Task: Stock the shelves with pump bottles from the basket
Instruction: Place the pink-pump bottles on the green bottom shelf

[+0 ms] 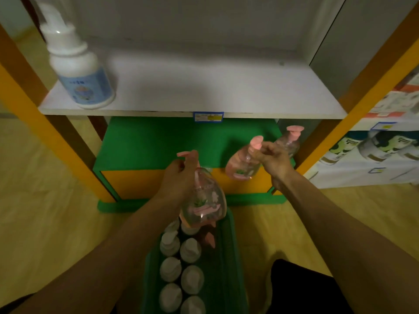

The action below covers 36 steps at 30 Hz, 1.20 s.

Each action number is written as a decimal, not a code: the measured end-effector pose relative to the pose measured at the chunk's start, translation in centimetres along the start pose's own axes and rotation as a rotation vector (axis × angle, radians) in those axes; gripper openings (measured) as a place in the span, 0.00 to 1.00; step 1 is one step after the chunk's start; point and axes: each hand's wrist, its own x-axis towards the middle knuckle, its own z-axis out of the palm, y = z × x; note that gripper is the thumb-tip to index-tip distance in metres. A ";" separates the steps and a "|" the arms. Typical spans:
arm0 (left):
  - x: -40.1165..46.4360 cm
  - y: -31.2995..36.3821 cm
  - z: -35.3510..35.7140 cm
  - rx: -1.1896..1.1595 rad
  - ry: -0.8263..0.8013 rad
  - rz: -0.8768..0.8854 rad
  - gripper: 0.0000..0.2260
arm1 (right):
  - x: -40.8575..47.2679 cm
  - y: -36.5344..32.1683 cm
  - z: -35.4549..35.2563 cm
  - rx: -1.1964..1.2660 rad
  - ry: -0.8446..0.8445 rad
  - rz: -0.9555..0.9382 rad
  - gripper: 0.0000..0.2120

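My left hand (179, 175) grips the neck of a clear pump bottle with a pink pump (204, 200), held in the air above the green basket (235, 257). My right hand (273, 158) grips a second pink pump bottle (241, 165) by its neck, tilted, at the front edge of the green bottom shelf (158, 141). A third pink pump bottle (289, 141) stands at the right end of that shelf. Several white-capped bottles (181, 268) and one pink pump fill the basket.
A white pump bottle with a blue label (79, 71) stands at the left of the white upper shelf (204, 87). Orange shelf posts (45, 132) rise on both sides. To the right, another shelf holds dark bottles (362, 146). Wooden floor surrounds the unit.
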 end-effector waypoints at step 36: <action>-0.5 1.0 0.8 -0.119 -0.150 0.101 0.09 | 0.6 0.2 -0.4 -0.423 0.322 -0.164 0.25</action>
